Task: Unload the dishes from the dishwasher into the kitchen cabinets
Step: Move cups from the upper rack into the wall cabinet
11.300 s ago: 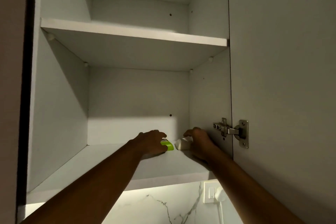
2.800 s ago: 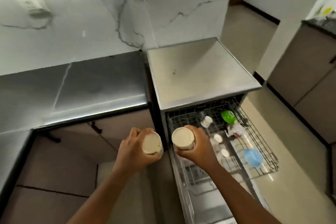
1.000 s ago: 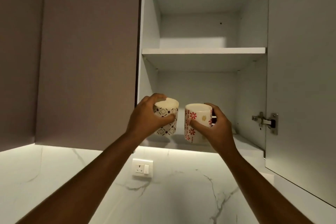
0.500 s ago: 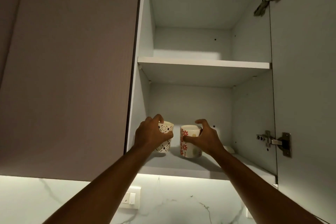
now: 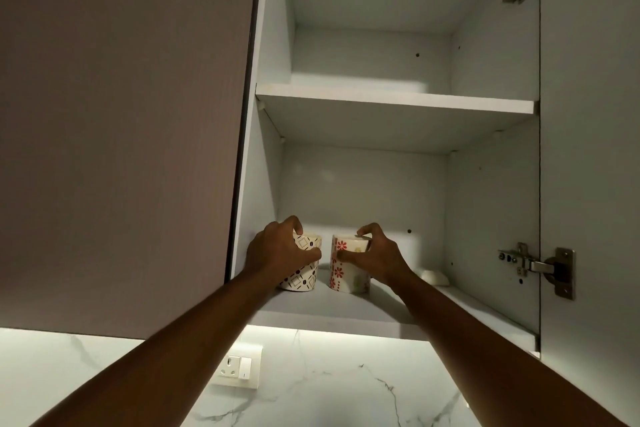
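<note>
Two cups stand side by side on the lower shelf [image 5: 346,312] of the open wall cabinet. My left hand [image 5: 277,255] grips the cup with the black square pattern [image 5: 306,276], which leans slightly to the left. My right hand [image 5: 375,258] holds the cup with red flowers [image 5: 341,267], fingers over its rim and thumb on its side. Both cup bases rest on the shelf. The dishwasher is out of sight.
A small white object [image 5: 434,277] lies on the same shelf at the right, near the cabinet wall. The upper shelf [image 5: 394,102] holds nothing visible. The open door [image 5: 588,149] with its hinge [image 5: 535,265] hangs at the right; a shut door [image 5: 121,132] is on the left. A wall socket [image 5: 237,369] sits below.
Both hands have pushed the two cups a little deeper onto the lower shelf and set them down. A few seconds back they were lifted from the dishwasher rack.
</note>
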A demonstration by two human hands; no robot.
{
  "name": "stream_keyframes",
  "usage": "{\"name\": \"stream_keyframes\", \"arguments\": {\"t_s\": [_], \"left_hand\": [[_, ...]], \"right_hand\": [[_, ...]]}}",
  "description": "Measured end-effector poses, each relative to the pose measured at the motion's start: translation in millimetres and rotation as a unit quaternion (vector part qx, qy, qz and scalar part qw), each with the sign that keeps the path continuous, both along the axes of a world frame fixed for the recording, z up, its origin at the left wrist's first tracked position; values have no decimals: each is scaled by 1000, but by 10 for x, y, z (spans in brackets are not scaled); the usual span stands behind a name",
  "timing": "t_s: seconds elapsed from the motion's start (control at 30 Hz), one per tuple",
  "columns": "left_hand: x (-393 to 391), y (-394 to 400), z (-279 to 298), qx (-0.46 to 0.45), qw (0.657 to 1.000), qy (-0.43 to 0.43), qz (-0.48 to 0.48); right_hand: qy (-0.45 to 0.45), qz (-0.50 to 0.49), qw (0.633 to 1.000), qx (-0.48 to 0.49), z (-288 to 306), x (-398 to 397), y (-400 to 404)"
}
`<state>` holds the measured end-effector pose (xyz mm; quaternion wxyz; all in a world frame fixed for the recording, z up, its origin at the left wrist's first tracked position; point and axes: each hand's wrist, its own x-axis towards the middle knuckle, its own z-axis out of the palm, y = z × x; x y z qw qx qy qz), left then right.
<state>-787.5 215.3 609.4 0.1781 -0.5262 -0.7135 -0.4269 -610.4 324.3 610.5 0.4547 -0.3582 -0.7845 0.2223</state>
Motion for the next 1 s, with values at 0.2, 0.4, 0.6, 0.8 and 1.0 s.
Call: {"name": "stream_keyframes", "arguments": {"t_s": [0.2, 0.4, 0.6, 0.8, 1.0], "left_hand": [[18, 12, -93, 24, 1000, -17, -4], [39, -51, -206, 52, 995, 84, 33], [81, -85, -206, 48, 980, 184, 54], [70, -78, -240, 57, 979, 184, 66], [26, -25, -304, 81, 981, 162, 73]], "right_hand": [[-46, -1, 999, 1, 36, -131, -9], [-111, -107, 982, 109, 16, -92, -77], [-97, -101, 982, 124, 53, -97, -66], [-116, -57, 988, 86, 204, -350, 39], [-139, -29, 987, 77, 243, -714, 224]]}}
